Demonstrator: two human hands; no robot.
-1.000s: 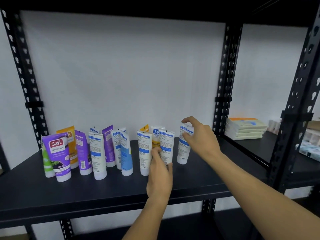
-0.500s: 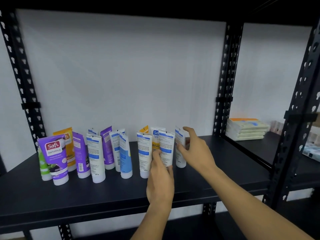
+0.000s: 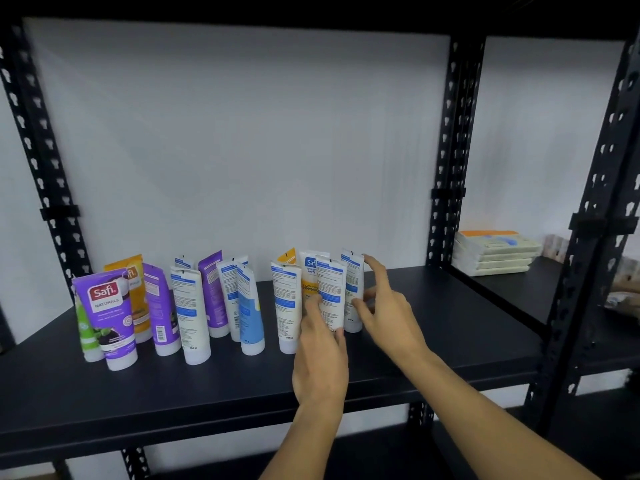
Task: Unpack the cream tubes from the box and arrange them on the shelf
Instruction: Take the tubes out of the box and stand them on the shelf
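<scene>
Most of the arranging looks done. A row of plastic cream tubes stands cap-down on the black metal shelf [image 3: 433, 306], running from about 9 o'clock toward the centre: a purple Safi Naturals tube [image 3: 110, 317] at the front, a green tube half hidden behind it, an orange tube [image 3: 133, 296], two more purple tubes, and several white tubes with blue labels, one of them pale blue [image 3: 250, 313].

The work in hand is at the right end of the row, just right of centre. The left hand [image 3: 320, 362] reaches up from 6 o'clock, its fingers [image 3: 313, 308] laid against a white, blue-printed tube [image 3: 330, 292] in the front of that cluster. Whether they grip it or merely steady it I cannot tell. The right hand [image 3: 384, 313] comes in from 4 o'clock, its fingers spread and loose around the last white tube [image 3: 353, 289]; the index reaches toward the top edge and the thumb touches the lower body, more a nudge than a clasp.

What remains, judging from this, is closing the gaps and straightening the tubes that lean.

The box is not in view, so how many tubes are left to unpack cannot be told. Back-row tubes are partly covered. A stack of flat pale packets [image 3: 495, 252] lies on the neighbouring shelf at 3 o'clock; items beyond it are blurred and cut off.
</scene>
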